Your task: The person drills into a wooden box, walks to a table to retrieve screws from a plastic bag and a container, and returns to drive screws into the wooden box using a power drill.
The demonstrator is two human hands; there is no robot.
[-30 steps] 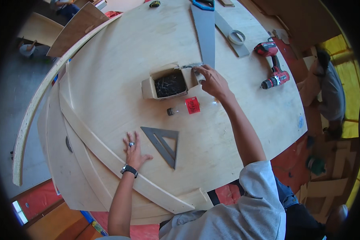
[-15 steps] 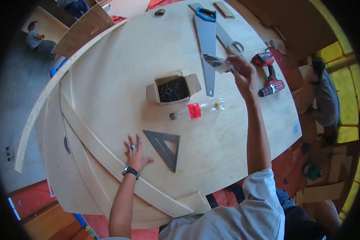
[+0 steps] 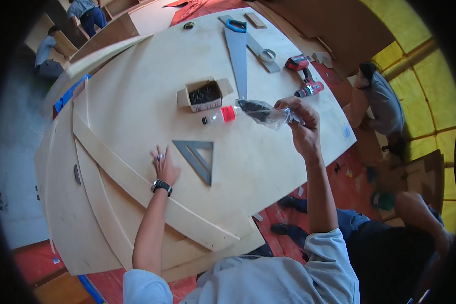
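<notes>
Plastic bag (image 3: 262,112) | right hand (image 3: 303,124) | now hides base of bottle (image 3: 223,115), earlier exposed

A plain light grey shirt (image 3: 268,283) covers the torso at the near edge, its cloth softly creased. The left sleeve (image 3: 146,289) and right sleeve (image 3: 329,253) are short, leaving both forearms bare. A black-strapped watch (image 3: 161,187) circles the left wrist; a silvery ring (image 3: 159,157) sits on the left hand (image 3: 165,169).

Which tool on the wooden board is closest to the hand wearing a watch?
The grey metal triangular square, lying just right of the left hand. The blue-handled metal handsaw, red cordless drill and black-yellow tape measure all lie farther away.
</notes>
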